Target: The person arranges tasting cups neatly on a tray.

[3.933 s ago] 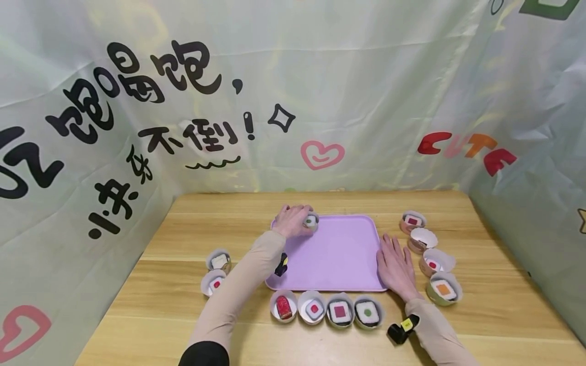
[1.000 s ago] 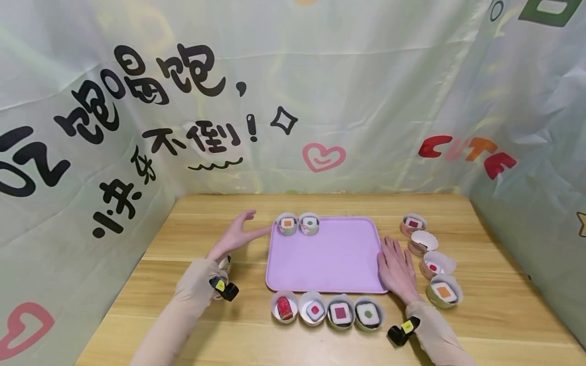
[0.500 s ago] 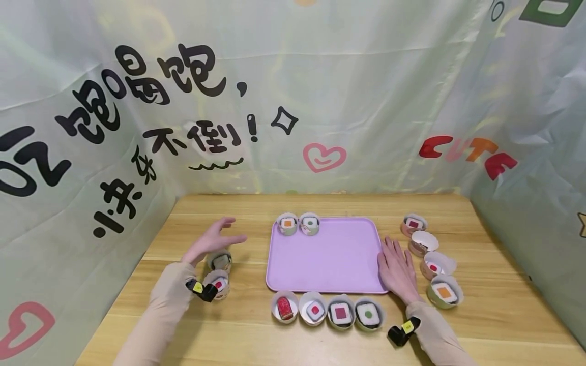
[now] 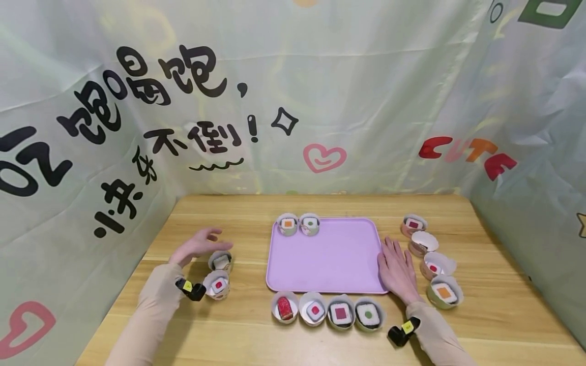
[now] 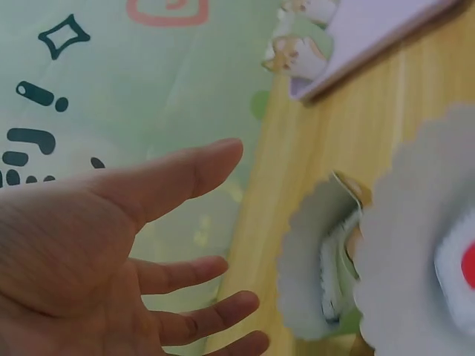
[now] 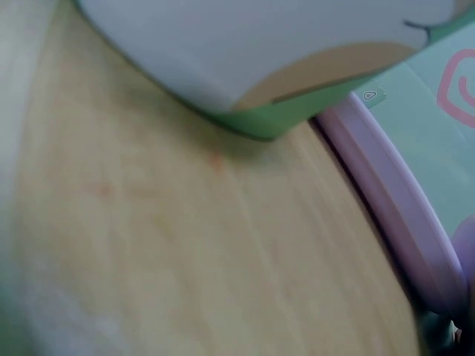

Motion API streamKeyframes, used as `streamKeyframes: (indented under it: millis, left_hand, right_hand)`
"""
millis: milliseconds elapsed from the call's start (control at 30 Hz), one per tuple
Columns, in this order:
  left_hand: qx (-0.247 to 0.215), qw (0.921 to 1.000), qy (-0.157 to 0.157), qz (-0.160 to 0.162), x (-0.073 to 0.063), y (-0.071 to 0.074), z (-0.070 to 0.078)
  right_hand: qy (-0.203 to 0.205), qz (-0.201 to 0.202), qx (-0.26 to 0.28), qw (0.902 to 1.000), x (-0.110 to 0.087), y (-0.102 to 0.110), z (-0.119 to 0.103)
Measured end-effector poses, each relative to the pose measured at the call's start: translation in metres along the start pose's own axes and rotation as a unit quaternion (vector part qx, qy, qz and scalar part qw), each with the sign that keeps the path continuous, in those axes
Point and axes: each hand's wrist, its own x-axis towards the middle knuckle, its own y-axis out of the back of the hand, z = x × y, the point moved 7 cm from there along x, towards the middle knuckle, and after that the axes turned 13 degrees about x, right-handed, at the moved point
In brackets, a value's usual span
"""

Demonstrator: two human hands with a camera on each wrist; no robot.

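My left hand (image 4: 200,245) hovers with loosely spread fingers beside the far one of two paper cups on the left; it holds nothing. That far cup (image 4: 212,258) contains a pale sushi piece. The near cup (image 4: 208,282) contains a white sushi piece with a red centre (image 4: 218,285). In the left wrist view the thumb and fingers of the left hand (image 5: 67,245) are apart, short of the cups. My right hand (image 4: 397,264) lies flat at the right edge of the purple tray (image 4: 327,259). Two sushi cups, one orange-centred (image 4: 287,232) and one green-centred (image 4: 309,232), stand in its back-left corner.
Several sushi cups line the tray's front side, among them one with a red piece (image 4: 284,308). More cups curve along the right, the nearest with an orange-centred sushi piece (image 4: 444,291). A printed cloth (image 4: 366,91) hangs behind the wooden table (image 4: 247,325).
The left hand set the green-centred cup on the tray beside the orange-centred one, let go, and moved left and down to the left cups. The right hand has stayed in place.
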Motion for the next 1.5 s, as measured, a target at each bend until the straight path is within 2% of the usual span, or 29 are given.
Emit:
streamKeyframes:
  millis: [200,367,800,1167,1500]
  left_hand:
    - [0.029,0.9992,0.028,-0.008,-0.002,-0.006,-0.002]
    - [0.064,0.9973,0.034,-0.016,-0.002,-0.011,0.0]
    - [0.112,0.9918,0.054,-0.031,0.003,-0.022,0.006]
    - [0.111,0.9909,0.068,-0.035,0.006,-0.028,0.006]
    - [0.113,0.9909,0.067,-0.031,0.008,-0.032,0.01]
  right_hand:
    - [0.002,0.002,0.001,1.0,-0.001,0.0,0.001]
    - [-0.002,-0.003,-0.003,1.0,-0.001,-0.001,0.002]
    - [-0.001,-0.003,-0.009,1.0,-0.003,0.0,0.0]
    - [0.002,-0.001,-0.01,1.0,-0.002,0.0,0.0]
    - [0.004,0.006,-0.009,0.9999,-0.002,0.0,-0.001]
